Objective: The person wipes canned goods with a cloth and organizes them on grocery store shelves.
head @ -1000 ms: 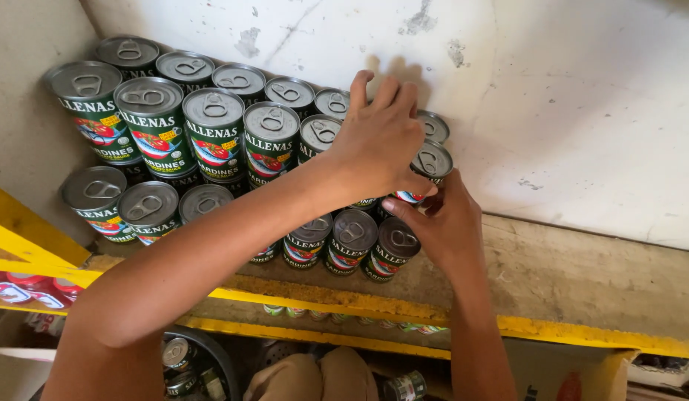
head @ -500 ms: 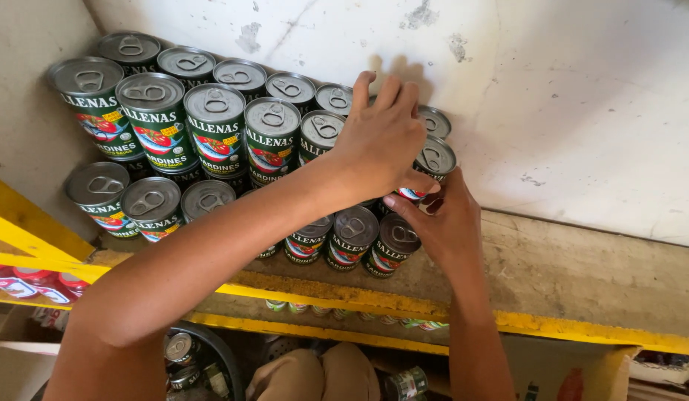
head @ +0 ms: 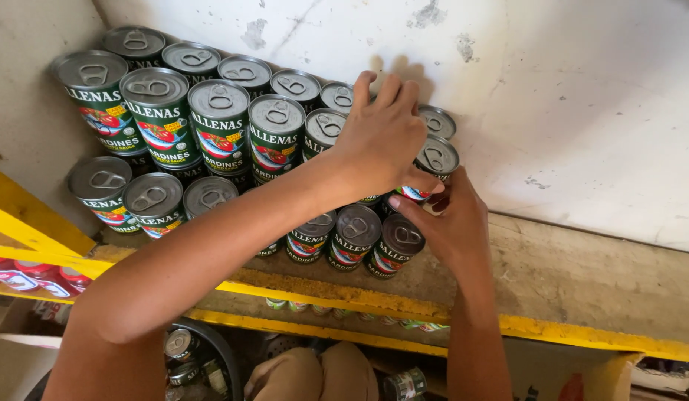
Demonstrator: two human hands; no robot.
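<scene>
My left hand (head: 381,134) lies flat over the stacked cans (head: 218,126); my right hand (head: 444,219) has its grip closed on the end can (head: 433,160) on the shelf (head: 582,275).

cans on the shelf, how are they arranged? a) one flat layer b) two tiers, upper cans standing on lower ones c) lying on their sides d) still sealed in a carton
b: the green-labelled cans stand upright with pull-tab lids up, an upper tier resting on a lower row at the shelf's front, while the left hand lies over the upper tier's right end.
</scene>
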